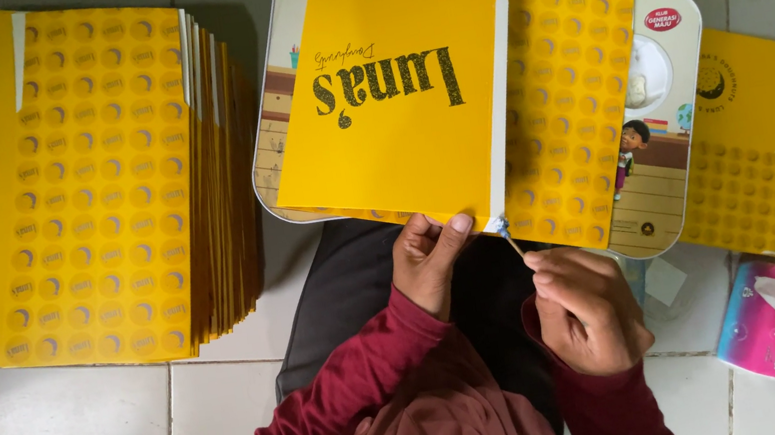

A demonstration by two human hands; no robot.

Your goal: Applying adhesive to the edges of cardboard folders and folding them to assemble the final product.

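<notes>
**Gluing the edge of a yellow cardboard sleeve**

Pinching the near edge of a flat yellow cardboard sleeve (394,85), the left hand (426,261) had its thumb on top and its fingers curled underneath, closed on the card. Just to the right of that pinch, the right hand (584,306) was closed around a thin stick (510,239), whose pale blue tip touched the sleeve's white side flap at the near corner. Beyond the grip, the sleeve lay over a rounded illustrated tray (665,108) that rested on the tiled floor (84,432). Well off to the left of the hands stood a stack of matching yellow sleeves (110,186). Off to the right lay another yellow sleeve (766,144) and, nearer, a pink tissue pack (774,320).
</notes>
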